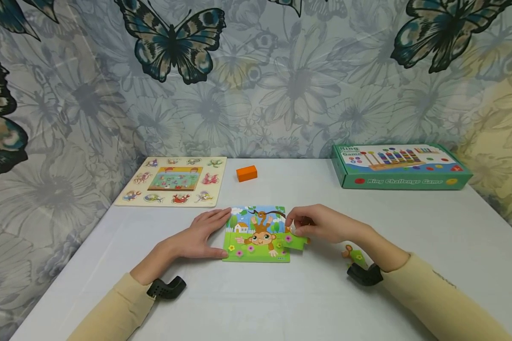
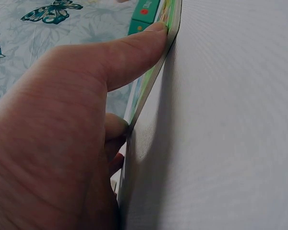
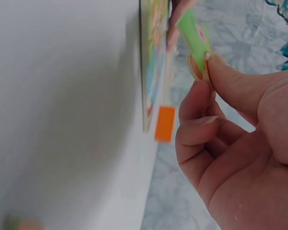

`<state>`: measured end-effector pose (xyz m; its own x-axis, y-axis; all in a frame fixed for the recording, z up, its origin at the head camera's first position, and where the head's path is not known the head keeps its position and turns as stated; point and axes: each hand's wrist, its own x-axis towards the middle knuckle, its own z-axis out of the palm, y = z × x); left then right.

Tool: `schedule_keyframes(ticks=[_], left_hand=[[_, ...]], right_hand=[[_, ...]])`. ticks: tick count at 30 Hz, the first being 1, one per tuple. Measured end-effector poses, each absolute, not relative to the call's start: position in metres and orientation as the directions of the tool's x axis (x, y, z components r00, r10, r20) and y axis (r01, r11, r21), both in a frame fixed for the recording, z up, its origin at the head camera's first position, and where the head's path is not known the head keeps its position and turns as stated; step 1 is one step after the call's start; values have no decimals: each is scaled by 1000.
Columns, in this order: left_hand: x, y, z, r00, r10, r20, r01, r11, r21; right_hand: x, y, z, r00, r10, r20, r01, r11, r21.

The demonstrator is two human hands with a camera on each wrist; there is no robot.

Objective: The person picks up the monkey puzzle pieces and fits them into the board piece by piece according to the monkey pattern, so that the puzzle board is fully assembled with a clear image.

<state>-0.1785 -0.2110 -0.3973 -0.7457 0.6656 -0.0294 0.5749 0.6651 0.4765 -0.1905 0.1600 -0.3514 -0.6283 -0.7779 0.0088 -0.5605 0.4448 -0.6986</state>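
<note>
A small puzzle board (image 1: pixel 256 244) with a monkey picture lies on the table. At its left edge rests my left hand (image 1: pixel 200 235), fingers extended at the upper corner and thumb at the lower one. In the left wrist view, the thumb (image 2: pixel 134 52) touches the board's edge. My right hand (image 1: pixel 324 222) pinches a green puzzle piece (image 1: pixel 296 242) between thumb and fingers, over the board's right side. The right wrist view shows this piece (image 3: pixel 198 43) raised off the table. Another puzzle piece (image 1: pixel 358 257), green and brown, lies near the right wrist, partly hidden.
An orange block (image 1: pixel 247 174) sits behind the board. At the back left lies a flat sea-animal puzzle (image 1: pixel 170 182). A green Ring Challenge Game box (image 1: pixel 403 170) stands at the back right, near the patterned backdrop (image 1: pixel 256 109).
</note>
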Motion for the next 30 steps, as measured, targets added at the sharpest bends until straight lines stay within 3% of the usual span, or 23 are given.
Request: schedule_keyframes(ticks=[19,30], left_hand=[[-181,-212,-399,-739,674,-22,584,656,478],[-180,-213,-398,-741,671,-28,580,660,479]], right_hand=[[-204,86,-357,-534,-845,-37,-591,404,-699],[-201,72,-364,-529,-848,-48,-626,427,-653]])
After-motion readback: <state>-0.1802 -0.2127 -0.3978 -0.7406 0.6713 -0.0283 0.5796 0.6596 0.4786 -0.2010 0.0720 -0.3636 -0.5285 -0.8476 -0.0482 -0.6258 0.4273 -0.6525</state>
